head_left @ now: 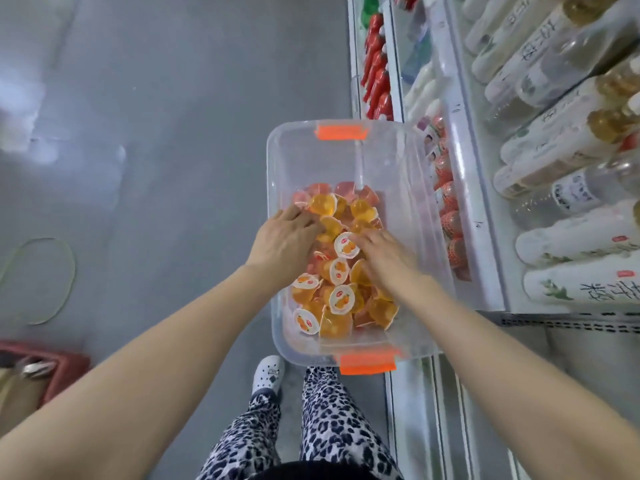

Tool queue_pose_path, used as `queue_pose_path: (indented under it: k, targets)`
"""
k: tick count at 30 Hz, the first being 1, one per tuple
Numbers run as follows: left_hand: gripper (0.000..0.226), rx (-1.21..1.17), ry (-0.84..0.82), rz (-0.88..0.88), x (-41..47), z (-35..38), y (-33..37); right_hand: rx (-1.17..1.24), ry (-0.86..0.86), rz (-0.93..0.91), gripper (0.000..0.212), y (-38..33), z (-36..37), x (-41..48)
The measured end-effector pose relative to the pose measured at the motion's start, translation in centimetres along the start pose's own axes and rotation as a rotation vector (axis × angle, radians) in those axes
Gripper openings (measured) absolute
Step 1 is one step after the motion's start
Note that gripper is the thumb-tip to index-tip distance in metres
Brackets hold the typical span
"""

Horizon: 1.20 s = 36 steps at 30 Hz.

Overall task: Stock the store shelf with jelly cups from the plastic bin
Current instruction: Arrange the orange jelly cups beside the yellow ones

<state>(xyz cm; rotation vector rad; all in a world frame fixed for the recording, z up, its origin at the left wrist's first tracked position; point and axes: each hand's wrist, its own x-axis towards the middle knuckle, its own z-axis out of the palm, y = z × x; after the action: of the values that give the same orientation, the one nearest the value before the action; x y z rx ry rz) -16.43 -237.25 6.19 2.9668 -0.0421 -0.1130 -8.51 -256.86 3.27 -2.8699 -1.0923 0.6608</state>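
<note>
Reaching into the clear bin (277, 174), the person's left hand (287, 239) and right hand (384, 258) lie on the jelly cups (332, 303). The fingers dip into the pile, so I cannot tell if either hand holds a cup yet. I think it is best to scoop a few gently and not squash the lids. Mostly orange cups fill the near half of the bin. Just to the right, the shelf (483, 237) holds a row of red cups (450, 216) and bottles (554, 140).

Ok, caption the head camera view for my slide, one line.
Left hand and right hand reach into orange jelly cups in a clear plastic bin beside the store shelf.
</note>
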Motion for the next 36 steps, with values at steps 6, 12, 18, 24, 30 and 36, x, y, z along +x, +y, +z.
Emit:
queue_pose_path:
  k: [6, 12, 18, 24, 30, 36]
  targets:
    - [0.035, 0.014, 0.013, -0.023, 0.1, 0.2, 0.1, -0.213, -0.103, -0.159, 0.068, -0.3, 2.0, 4.8]
    - [0.035, 0.047, -0.004, -0.02, 0.2, 0.2, 0.0, -0.295, -0.054, -0.235, 0.044, -0.1, 2.2, 6.1]
    - [0.042, 0.2, -0.084, 0.029, 0.0, -0.1, 0.5, -0.2, 0.038, -0.129, 0.054, 0.5, 0.3, 4.7]
    - [0.062, 0.107, -0.369, 0.115, 2.4, 2.9, 4.0, -0.07, -0.047, 0.033, 0.063, 0.8, -1.1, 0.5]
    - [0.07, 0.194, -0.515, 0.196, 3.5, 6.6, 5.0, 0.008, 0.041, 0.1, 0.054, 1.5, -0.5, -1.7]
    - [0.069, 0.347, -0.497, 0.252, 3.2, 6.7, 4.9, 0.096, 0.191, 0.159, 0.053, 0.6, -1.6, -2.3]
